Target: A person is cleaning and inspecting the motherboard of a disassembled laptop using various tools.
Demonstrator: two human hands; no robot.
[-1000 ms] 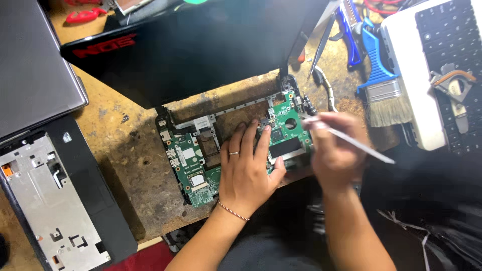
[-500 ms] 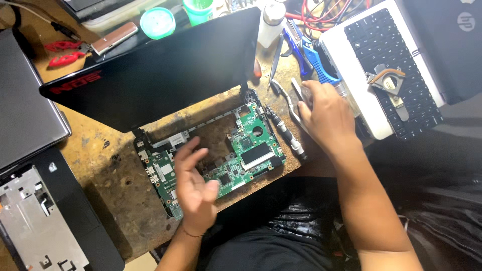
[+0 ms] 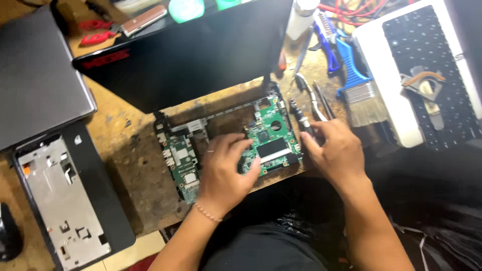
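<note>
Two hands are at work on one opened small laptop base (image 3: pixel 226 145) at the centre of the frame, lying on the worn wooden tabletop (image 3: pixel 135 170) with its dark lid (image 3: pixel 201 55) folded back toward the top. Your left hand (image 3: pixel 223 170) lies spread, palm down, fingers resting on the green circuit board (image 3: pixel 268 138) near its middle. Your right hand (image 3: pixel 336 150) sits at the board's right edge, fingers curled about a slim dark tool (image 3: pixel 301 120); whether it is fully gripped, I cannot tell.

Judged from its look, the board is light, thin and stiff, yet fragile: flexing or pressure on the chips could harm it. Hold it by its bare edges, not by the components.

A blue-handled brush (image 3: pixel 359 88) lies in the upper right, beside a white keyboard unit (image 3: pixel 401 100). A grey closed laptop (image 3: pixel 37 85) occupies the upper left, and a stripped black chassis (image 3: pixel 70 200) the lower left.
</note>
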